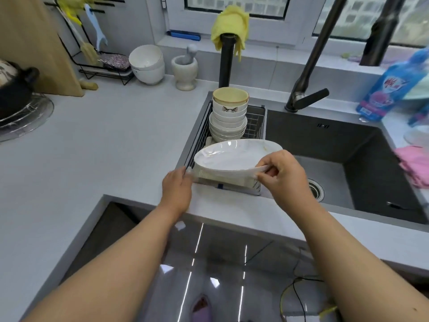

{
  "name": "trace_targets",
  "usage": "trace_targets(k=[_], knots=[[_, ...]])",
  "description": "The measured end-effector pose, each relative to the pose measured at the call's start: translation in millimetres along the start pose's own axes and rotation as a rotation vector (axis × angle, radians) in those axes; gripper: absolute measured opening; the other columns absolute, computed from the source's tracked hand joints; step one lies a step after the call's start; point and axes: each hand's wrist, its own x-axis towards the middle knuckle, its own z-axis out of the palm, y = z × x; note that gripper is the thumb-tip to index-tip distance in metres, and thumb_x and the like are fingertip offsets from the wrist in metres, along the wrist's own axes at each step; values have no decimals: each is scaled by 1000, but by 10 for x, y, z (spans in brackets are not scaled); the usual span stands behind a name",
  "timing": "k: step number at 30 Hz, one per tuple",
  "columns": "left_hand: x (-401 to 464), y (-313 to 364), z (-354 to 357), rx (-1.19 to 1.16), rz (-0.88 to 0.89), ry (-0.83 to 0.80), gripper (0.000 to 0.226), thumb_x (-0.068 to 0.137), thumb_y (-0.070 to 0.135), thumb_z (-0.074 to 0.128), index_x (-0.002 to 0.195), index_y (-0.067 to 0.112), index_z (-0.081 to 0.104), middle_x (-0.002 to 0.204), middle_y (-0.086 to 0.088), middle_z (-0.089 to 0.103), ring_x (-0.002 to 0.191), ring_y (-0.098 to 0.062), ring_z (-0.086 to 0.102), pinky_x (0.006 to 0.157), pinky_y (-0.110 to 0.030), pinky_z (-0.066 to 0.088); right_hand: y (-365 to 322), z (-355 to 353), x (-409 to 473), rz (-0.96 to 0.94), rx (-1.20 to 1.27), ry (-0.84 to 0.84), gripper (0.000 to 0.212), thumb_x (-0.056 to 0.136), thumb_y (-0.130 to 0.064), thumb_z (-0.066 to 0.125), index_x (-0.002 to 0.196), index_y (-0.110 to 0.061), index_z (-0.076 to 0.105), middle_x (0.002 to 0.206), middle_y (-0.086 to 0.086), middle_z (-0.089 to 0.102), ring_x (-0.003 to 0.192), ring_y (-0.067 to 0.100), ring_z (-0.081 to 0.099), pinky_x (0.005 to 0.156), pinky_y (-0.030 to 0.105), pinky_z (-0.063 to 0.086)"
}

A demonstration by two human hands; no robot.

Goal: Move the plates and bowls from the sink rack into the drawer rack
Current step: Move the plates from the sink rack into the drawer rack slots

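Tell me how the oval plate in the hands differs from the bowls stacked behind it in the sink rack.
The oval plate is wide and shallow; the stacked bowls are round and deep. The plate is gripped at both ends by the left hand and right hand; the bowls stand untouched. The plate is a single piece; the bowls nest in a tall stack, topped by a beige-rimmed one. Both are mostly white and sit over the sink rack.

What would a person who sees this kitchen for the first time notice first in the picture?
First, the large white oval plate at the near end of the sink rack, with the right hand pinching its right rim and the left hand at its left edge. Behind it, a tall stack of white bowls stands in the same rack. A yellow cloth is draped over a black pipe at the back.
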Motion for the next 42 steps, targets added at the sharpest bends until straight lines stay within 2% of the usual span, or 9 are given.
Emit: trace_targets(k=[3, 5, 7, 10, 17, 22, 29, 37, 42], knots=[[-358, 244, -149, -557, -300, 90, 38, 101, 47, 27, 100, 18, 52, 102, -2, 59, 100, -22, 58, 92, -38, 46, -107, -180, -322, -88, 65, -31, 40, 73, -3, 76, 68, -33, 51, 81, -13, 49, 68, -4, 50, 62, 6, 39], [-640, 361, -226, -936, -479, -5, 44, 100, 49, 34, 111, 11, 56, 103, -15, 65, 94, -31, 66, 83, -46, 56, -197, -268, -541, -186, 102, -69, 39, 72, -5, 79, 68, -33, 52, 79, -12, 51, 69, -3, 51, 63, 8, 40], [-937, 401, -300, -1064, -523, -65, 33, 100, 34, 41, 114, 9, 58, 101, -16, 68, 88, -31, 68, 68, -43, 60, -267, -320, -738, -298, 110, -117, 28, 70, -5, 81, 69, -24, 61, 75, -11, 53, 68, 0, 52, 62, 12, 42], [-1411, 398, -391, -1166, -545, 22, 27, 96, 10, 42, 119, 4, 55, 105, -17, 68, 89, -30, 67, 65, -43, 60, -315, -374, -1005, -399, 134, -174, 28, 68, -1, 81, 72, -24, 65, 78, -11, 54, 67, 3, 53, 63, 11, 42], [-2577, 288, -565, -1188, -545, 302, 27, 99, 18, 39, 102, 7, 63, 91, -12, 73, 86, -30, 67, 81, -46, 54, -604, -411, -1558, -232, 475, -294, 26, 83, -25, 69, 104, -39, 61, 110, -11, 48, 60, 5, 50, 67, 11, 41], [-3314, 191, -782, -1279, -555, 488, 32, 103, 25, 33, 99, 9, 61, 78, -9, 75, 68, -24, 71, 52, -34, 55, -871, -200, -1850, 51, 562, -495, 43, 88, -31, 62, 129, -29, 50, 112, 0, 50, 76, 14, 60, 70, 29, 54], [-4070, -62, -947, -1378, -598, 663, 37, 103, 34, 36, 105, 6, 60, 82, -14, 74, 68, -27, 71, 46, -34, 55, -1197, 74, -2375, 392, 972, -1042, 32, 92, -24, 50, 118, -6, 57, 87, 18, 65, 73, 30, 67, 70, 39, 56], [-4973, -457, -1105, -1307, -660, 779, 29, 101, 26, 42, 108, 6, 63, 89, -13, 74, 70, -25, 72, 50, -33, 56, -1635, 349, -3110, 339, 857, -1119, 34, 86, -14, 48, 116, 2, 54, 61, 9, 57, 57, 26, 60, 64, 40, 56], [-5648, -770, -1273, -1165, -762, 846, 26, 97, 28, 51, 101, 9, 67, 86, -10, 73, 67, -22, 68, 65, -37, 59, -1952, 464, -3728, 294, 809, -1184, 31, 87, -13, 46, 114, 1, 54, 66, 10, 58, 60, 27, 59, 67, 43, 54]])
